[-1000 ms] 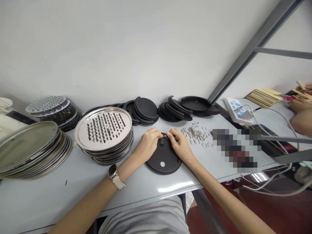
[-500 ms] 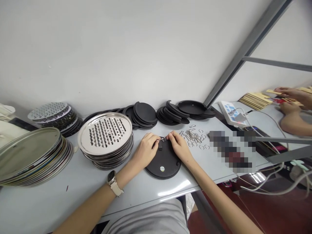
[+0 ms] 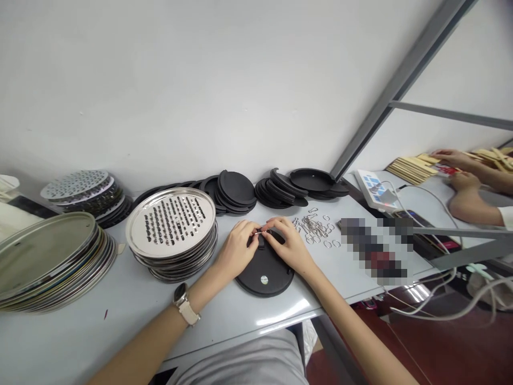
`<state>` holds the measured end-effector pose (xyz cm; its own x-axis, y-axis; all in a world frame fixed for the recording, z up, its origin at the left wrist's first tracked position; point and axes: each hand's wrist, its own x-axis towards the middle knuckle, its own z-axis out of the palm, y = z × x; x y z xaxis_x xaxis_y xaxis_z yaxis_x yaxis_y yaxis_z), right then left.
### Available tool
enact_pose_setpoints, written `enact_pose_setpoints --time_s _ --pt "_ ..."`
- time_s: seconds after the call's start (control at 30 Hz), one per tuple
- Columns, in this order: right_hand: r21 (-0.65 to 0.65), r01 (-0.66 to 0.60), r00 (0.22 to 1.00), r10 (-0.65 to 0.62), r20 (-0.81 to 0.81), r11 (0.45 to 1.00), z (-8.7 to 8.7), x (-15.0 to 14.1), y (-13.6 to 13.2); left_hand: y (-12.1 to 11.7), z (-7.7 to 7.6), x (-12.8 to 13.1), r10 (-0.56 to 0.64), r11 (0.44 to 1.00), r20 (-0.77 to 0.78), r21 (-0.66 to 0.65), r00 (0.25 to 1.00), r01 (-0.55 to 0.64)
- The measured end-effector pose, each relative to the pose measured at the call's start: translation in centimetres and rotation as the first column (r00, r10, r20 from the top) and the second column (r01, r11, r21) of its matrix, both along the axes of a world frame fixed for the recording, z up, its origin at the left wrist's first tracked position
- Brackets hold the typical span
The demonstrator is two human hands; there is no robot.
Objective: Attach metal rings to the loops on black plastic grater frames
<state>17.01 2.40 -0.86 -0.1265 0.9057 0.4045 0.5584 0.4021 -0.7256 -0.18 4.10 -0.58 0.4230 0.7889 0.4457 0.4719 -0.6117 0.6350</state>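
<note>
A round black disc [image 3: 264, 266] with a small round sticker lies on the table in front of me. Near its far edge is a short black strap loop [image 3: 261, 243]. My left hand [image 3: 236, 247] is closed, its thumb and fingertips pinching a small silver metal ring [image 3: 263, 232] just beyond that loop. From the other side, the thumb and fingers of my right hand [image 3: 292, 247] close on the same ring. The fingertips partly hide the ring, and I cannot tell whether it passes through the strap. Loose silver rings and clasps [image 3: 315, 227] are heaped right of my right hand.
Stacked metal trays [image 3: 172, 227] stand left of my hands, beside larger round plates [image 3: 44, 262]. Black round pieces [image 3: 236, 188] line the wall. A slanted metal post [image 3: 372, 133] rises at right; beyond it a co-worker's hands [image 3: 467, 179] handle wooden pieces [image 3: 412, 170].
My right hand's fingers have shifted left, closer to my left hand at the ring. The disc stays on the table. The co-worker's hands have moved, and the view has turned slightly.
</note>
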Motion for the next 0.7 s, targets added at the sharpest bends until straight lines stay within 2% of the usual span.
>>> enact_pose_setpoints --time_s 0.23,0.47,0.57,0.7 --pt "-0.006 -0.005 1.0 0.005 0.03 1.0 0.2 0.3 -0.2 0.0 -0.1 0.0 -0.003 1.0 -0.001 -0.009 1.0 0.003" --pt "0.012 0.04 0.997 -0.041 0.066 0.999 0.5 0.2 -0.5 0.0 0.1 -0.1 -0.012 1.0 -0.003 -0.002 1.0 0.012" --pt "0.028 0.092 0.992 -0.094 0.078 0.995 0.5 0.5 -0.4 -0.1 0.2 -0.1 -0.005 1.0 -0.003 0.002 1.0 0.005" --pt "0.045 0.222 0.971 -0.225 0.082 0.974 -0.1 1.9 -0.1 -0.1 0.1 -0.1 0.005 1.0 -0.001 0.004 1.0 -0.005"
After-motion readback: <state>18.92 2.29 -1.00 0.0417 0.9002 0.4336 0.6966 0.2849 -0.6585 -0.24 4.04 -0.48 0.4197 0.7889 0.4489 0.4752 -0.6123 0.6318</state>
